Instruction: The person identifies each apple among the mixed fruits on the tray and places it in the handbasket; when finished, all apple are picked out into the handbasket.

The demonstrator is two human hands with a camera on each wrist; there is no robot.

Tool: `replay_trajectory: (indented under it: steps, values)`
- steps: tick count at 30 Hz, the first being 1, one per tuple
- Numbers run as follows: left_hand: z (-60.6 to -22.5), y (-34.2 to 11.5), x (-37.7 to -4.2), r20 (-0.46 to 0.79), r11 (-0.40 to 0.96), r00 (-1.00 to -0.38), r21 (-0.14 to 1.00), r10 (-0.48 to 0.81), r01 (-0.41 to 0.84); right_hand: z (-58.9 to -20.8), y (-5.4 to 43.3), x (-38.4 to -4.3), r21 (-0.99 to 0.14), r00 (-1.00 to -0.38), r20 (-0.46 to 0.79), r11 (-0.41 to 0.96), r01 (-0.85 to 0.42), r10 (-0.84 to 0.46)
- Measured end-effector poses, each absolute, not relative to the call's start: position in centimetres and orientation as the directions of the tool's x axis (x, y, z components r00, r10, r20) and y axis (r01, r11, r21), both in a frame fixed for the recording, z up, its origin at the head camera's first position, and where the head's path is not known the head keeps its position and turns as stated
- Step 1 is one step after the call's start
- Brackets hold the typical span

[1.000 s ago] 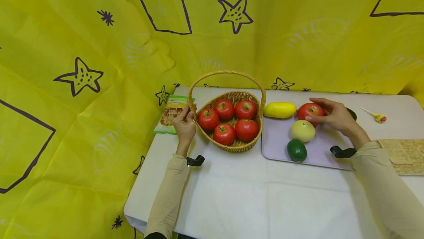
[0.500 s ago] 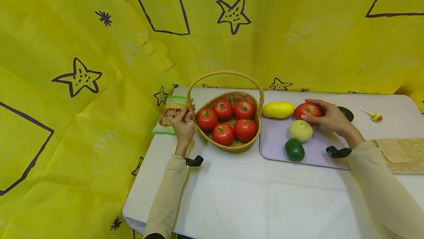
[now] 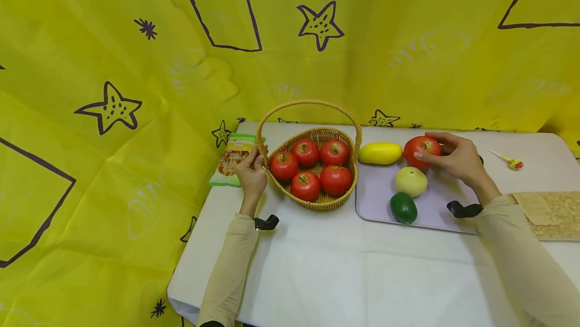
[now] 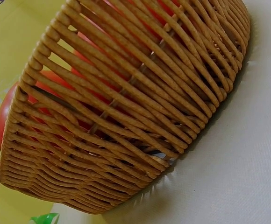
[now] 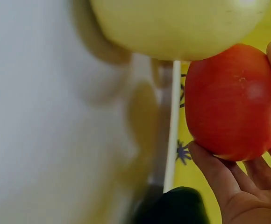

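Observation:
With thumb and fingers, my right hand grips a red apple over the back of the pale lilac tray. In the right wrist view the apple shows against the yellow backdrop, off the tray. My left hand holds the base of the handle on the wicker basket, at its left end. Several red apples lie inside. On the tray are a yellow oblong fruit, a pale green round fruit and a dark green oval fruit.
A snack bag lies left of the basket, partly behind my left hand. Right of the tray are a lollipop and a folded tan cloth-like sheet. Another dark green thing is mostly hidden by my right hand. A yellow curtain hangs behind.
My right hand keeps its grip on the apple, which now sits slightly higher, apparently raised from the tray. The left hand and basket stay put; the head view has shifted a little.

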State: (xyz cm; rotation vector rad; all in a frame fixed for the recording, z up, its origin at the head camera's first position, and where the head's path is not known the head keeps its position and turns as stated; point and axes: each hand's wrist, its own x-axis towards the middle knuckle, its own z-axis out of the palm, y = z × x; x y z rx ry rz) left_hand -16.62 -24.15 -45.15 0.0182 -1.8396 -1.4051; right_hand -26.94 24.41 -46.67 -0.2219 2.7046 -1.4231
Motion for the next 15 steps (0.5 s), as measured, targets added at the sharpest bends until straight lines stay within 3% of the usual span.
replay_trajectory:
  steps: [7,15]
  values:
    - [-45.0,-24.2,-16.5,0.575,0.388,-0.679,0.816,-0.457,0.429,-45.2,23.9,-26.4,-0.84,-0.99,0.063,0.529,-0.12,-0.126]
    - [-45.1,-24.1,-16.4,0.576,0.412,-0.675,0.813,-0.462,0.411,-43.4,22.4,-25.6,-0.897,-0.984,0.052,0.424,-0.121,-0.173]
